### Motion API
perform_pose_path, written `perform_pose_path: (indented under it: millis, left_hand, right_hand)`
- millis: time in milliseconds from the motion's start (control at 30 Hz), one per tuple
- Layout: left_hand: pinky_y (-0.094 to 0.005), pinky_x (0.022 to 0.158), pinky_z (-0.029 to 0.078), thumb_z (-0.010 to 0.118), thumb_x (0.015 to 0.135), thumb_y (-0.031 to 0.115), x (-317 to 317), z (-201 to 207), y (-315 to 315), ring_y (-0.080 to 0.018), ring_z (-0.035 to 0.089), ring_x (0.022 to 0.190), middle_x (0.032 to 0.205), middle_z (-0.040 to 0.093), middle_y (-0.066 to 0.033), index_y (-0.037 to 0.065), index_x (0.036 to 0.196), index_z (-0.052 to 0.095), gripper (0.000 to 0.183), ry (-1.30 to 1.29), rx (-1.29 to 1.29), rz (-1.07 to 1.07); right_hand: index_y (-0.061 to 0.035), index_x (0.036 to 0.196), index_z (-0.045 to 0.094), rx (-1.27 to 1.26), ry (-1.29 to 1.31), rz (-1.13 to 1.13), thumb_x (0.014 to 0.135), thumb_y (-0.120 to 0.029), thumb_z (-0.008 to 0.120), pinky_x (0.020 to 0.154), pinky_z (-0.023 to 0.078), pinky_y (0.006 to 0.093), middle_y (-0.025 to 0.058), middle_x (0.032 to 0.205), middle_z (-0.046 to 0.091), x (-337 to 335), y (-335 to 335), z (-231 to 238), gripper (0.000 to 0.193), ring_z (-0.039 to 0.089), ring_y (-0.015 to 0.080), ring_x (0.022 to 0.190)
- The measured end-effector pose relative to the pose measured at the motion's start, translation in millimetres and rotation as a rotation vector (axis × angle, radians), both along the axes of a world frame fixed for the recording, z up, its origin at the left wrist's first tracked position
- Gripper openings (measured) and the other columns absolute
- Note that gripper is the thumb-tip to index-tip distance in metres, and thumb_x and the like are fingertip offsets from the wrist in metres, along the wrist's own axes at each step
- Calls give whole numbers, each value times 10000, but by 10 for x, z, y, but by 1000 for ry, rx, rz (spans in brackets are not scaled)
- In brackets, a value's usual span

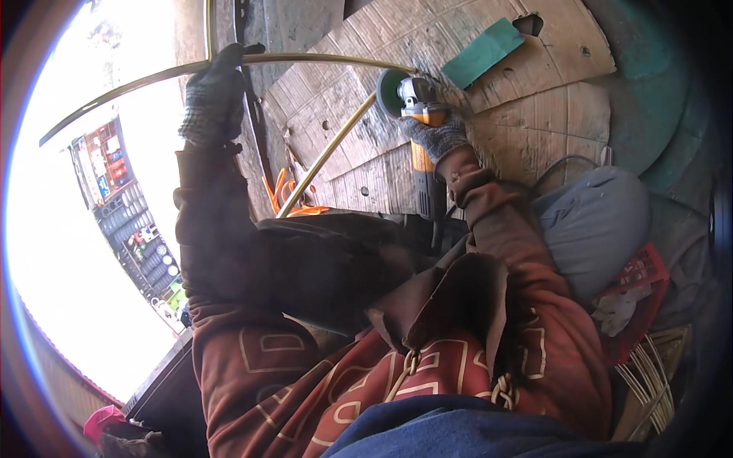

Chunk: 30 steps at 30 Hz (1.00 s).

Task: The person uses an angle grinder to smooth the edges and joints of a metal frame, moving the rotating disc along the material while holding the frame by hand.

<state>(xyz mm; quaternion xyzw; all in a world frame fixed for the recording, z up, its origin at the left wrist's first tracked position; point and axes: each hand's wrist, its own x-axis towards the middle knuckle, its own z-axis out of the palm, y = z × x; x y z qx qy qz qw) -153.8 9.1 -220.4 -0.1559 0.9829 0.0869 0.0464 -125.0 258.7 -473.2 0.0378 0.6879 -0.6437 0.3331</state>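
Note:
My left hand (213, 98), in a grey knit glove, is closed around a brass-coloured metal frame (321, 58) where two of its bars meet. One long bar runs across from the far left, and a slanting bar (328, 156) comes down toward my lap. In my right hand (440, 133), also gloved, is an orange and black angle grinder (422, 160), gripped near its silver head. Its green disc (390, 91) stands at the frame's right-hand corner, where the bars come together. Whether the disc touches the metal I cannot tell.
Flattened cardboard (550, 133) covers the floor, with a green rectangular sheet (483, 53) on it. An orange cord (281, 189) lies by the slanting bar. At my right are a red plastic basket (640, 298) and several thin rods (650, 382). Bright daylight fills the left.

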Motion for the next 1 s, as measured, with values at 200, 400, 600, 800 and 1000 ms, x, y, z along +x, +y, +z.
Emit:
perform_pose_path:
  millis: [200,400,600,800,1000]
  left_hand:
    - [-326,451,425,506,848,217,-60,29,-26,-179,514,456,639,561,-86,106,975,610,199,-73,263,488]
    - [-373,486,442,506,853,173,-27,85,129,-236,561,517,704,591,-122,91,986,601,183,-75,6,138]
    - [-340,509,437,444,816,7,37,33,-57,-194,526,554,723,581,-104,87,1137,547,347,-44,-279,-256]
    - [-371,533,445,434,799,-7,-22,61,123,-249,545,574,767,601,-146,92,1119,555,356,-80,-125,-56]
    - [-398,545,462,471,805,26,30,-37,44,-298,580,596,739,590,-171,85,1086,564,302,-39,-164,-209]
  right_hand:
    - [-44,986,622,-177,-159,-139,622,-183,832,681,515,307,48,899,642,34,10,16,443,612,136,760]
    - [-52,926,648,-206,-180,-260,633,-130,816,613,507,285,30,816,644,-94,-124,36,347,605,125,663]
    - [-42,873,644,-248,-114,-126,631,-136,821,659,523,298,56,816,646,-114,-92,297,315,618,137,727]
    - [-48,1103,539,-326,-293,-175,743,-164,698,728,526,304,80,987,629,-219,-82,338,410,621,166,831]
    - [-48,956,607,-457,-185,-253,636,-111,815,661,525,289,43,875,646,-45,-318,588,387,603,102,761]
